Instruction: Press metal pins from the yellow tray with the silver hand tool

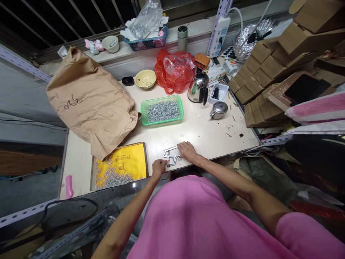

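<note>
A small metal press [170,155] is being worked at the near edge of the counter [205,129], just ahead of the person's body. Judging from the pose, a piece is being set or steadied in the tool while its lever is being held under the other hand.

The right hand [188,151] is being laid flat over the lever's far end, fingers lightly spread and pointing left, with the forearm being reached in from the lower right. The left hand [158,167] is being held curled at the tool's near side, fingertips drawn together against it. Whether a small part is being pinched there cannot be told.

The next move is being judged to call for a firm, even push on the lever, with the base being braced so that it is not slid off the edge.

Loose metal pieces are being stored in the green basket [162,110] farther back and on the yellow box [121,167] to the left, both apart from the hands.
</note>
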`<state>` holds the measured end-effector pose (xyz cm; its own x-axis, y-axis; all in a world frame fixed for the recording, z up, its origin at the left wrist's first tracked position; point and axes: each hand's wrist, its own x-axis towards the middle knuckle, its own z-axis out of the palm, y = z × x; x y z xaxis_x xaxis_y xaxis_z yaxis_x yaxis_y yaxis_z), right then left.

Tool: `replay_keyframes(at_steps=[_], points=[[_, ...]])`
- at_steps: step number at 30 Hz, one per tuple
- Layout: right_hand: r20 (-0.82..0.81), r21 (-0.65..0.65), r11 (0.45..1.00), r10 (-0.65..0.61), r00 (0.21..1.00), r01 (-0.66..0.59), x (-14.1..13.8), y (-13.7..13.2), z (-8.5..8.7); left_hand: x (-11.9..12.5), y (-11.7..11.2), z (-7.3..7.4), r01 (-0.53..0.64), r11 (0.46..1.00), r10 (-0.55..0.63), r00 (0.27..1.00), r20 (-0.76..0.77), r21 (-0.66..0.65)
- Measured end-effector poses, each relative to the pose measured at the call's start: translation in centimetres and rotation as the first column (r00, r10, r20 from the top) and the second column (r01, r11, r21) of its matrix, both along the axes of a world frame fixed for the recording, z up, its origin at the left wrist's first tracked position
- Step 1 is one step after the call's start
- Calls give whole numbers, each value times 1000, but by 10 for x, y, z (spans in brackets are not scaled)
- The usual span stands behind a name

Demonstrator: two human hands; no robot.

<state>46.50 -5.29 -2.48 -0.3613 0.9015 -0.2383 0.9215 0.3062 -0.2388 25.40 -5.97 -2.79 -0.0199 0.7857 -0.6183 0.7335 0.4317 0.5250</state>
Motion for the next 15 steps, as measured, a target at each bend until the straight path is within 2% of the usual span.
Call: replay_keyframes(at_steps=[1,2,4,6,8,11,15], points=[[1,5,1000,6,1000,-6,0,-1,-1,1,-1,3,82,990,-76,995,-58,111],[1,7,1000,6,1000,-6,0,-1,-2,3,0,6,184,957,-162,980,-115,225],[-1,3,1000,-4,1000,4,-1,-1,-2,12,3,11,405,825,-349,913,-209,393],[-1,-3,1000,-12,1000,12,-2,0,-2,26,11,13,586,672,-520,809,-275,453],[-7,-12,1000,-12,1000,12,-2,-1,0,39,20,13,697,562,-628,710,-318,446],[-13,-19,999,-44,999,44,2,-5,2,51,32,10,782,490,-708,614,-348,384],[19,3,994,-111,994,111,12,-11,2,57,35,8,830,457,-723,556,-409,320]])
